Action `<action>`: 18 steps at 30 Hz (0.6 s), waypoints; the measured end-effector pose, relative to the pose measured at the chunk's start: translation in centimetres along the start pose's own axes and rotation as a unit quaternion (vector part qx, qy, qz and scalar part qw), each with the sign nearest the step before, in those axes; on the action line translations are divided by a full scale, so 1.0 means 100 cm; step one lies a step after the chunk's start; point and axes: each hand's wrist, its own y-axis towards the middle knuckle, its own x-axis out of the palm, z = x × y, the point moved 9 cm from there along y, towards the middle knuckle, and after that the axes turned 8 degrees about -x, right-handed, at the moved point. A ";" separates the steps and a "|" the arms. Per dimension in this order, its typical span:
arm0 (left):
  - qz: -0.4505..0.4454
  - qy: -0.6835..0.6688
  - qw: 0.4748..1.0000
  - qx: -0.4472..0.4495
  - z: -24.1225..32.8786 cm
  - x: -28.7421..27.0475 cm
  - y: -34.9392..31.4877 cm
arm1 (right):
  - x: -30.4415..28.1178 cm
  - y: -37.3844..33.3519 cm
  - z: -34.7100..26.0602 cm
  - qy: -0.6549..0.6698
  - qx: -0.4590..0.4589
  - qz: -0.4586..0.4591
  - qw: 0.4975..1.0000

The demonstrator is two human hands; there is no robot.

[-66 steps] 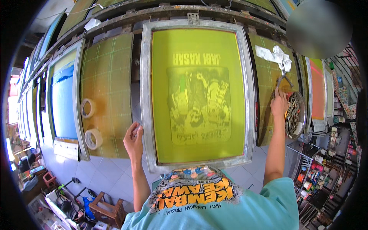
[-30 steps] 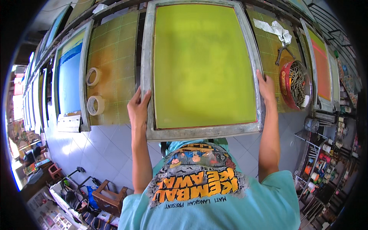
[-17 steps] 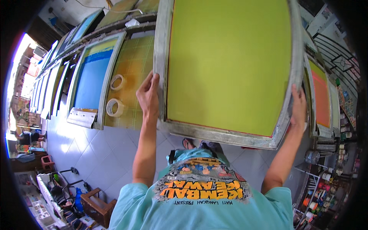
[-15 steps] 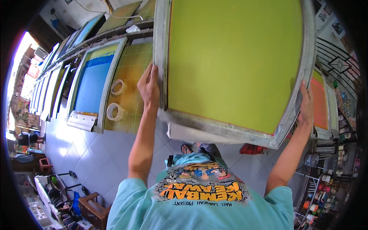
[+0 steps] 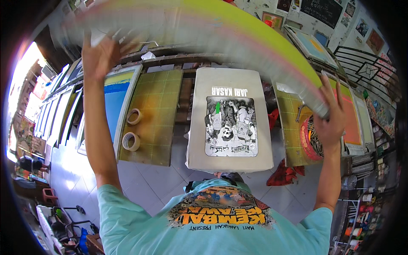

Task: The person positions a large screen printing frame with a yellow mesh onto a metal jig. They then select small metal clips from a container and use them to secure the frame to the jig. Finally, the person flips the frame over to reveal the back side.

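Note:
A large screen-printing frame (image 5: pixel 272 36) with yellow-green mesh and a grey border is raised and tilted across the top of the view, smeared by motion. My left hand (image 5: pixel 101 57) is at its left end, fingers spread against the frame and partly blurred. My right hand (image 5: pixel 333 119) holds its lower right corner, fingers stretched along the edge. Below and between my arms lies a board covered in beige cloth (image 5: pixel 229 163). On the cloth is a black-and-white picture print (image 5: pixel 231 127) with a small green patch, and white lettering above it.
Two tape rolls (image 5: pixel 131 141) rest on a yellowish gridded board (image 5: pixel 155 102) at left, beside a blue screen (image 5: pixel 106 114). At right, a red round container (image 5: pixel 307 142) of thin pieces sits on another gridded board, near an orange screen (image 5: pixel 352 114). Red cloth (image 5: pixel 282 174) lies low.
The screen-printing frame has gone up and tilted away, uncovering the printed beige cloth and the right-hand board. My left hand has moved up and left; my right stays near the frame's right corner.

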 end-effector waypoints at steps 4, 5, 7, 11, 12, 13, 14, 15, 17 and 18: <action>0.145 -0.192 0.938 -0.248 -0.092 -0.030 -0.076 | 0.029 -0.073 -0.031 -0.086 -0.094 -0.110 0.986; 0.192 -0.200 0.911 -0.304 -0.117 -0.029 -0.100 | 0.031 -0.089 -0.042 -0.090 -0.108 -0.126 0.982; 0.228 -0.267 0.843 -0.407 -0.156 -0.028 -0.152 | 0.041 -0.111 -0.068 -0.089 -0.133 -0.135 0.978; 0.527 0.062 0.697 -0.481 -0.224 -0.038 -0.216 | 0.074 -0.136 -0.119 -0.054 -0.153 -0.180 0.970; 0.596 0.158 0.656 -0.436 -0.235 -0.048 -0.233 | 0.087 -0.144 -0.125 -0.041 -0.151 -0.197 0.968; 0.598 0.196 0.628 -0.457 -0.255 -0.059 -0.252 | 0.100 -0.160 -0.131 -0.032 -0.153 -0.212 0.965; 0.598 0.242 0.597 -0.476 -0.267 -0.079 -0.274 | 0.119 -0.176 -0.141 -0.022 -0.151 -0.222 0.963; 0.593 0.286 0.565 -0.497 -0.277 -0.096 -0.294 | 0.136 -0.191 -0.153 -0.012 -0.147 -0.234 0.961; 0.612 0.312 0.557 -0.467 -0.297 -0.103 -0.321 | 0.162 -0.215 -0.165 0.034 -0.130 -0.260 0.956; 0.621 0.325 0.552 -0.451 -0.303 -0.106 -0.332 | 0.171 -0.226 -0.169 0.056 -0.123 -0.272 0.953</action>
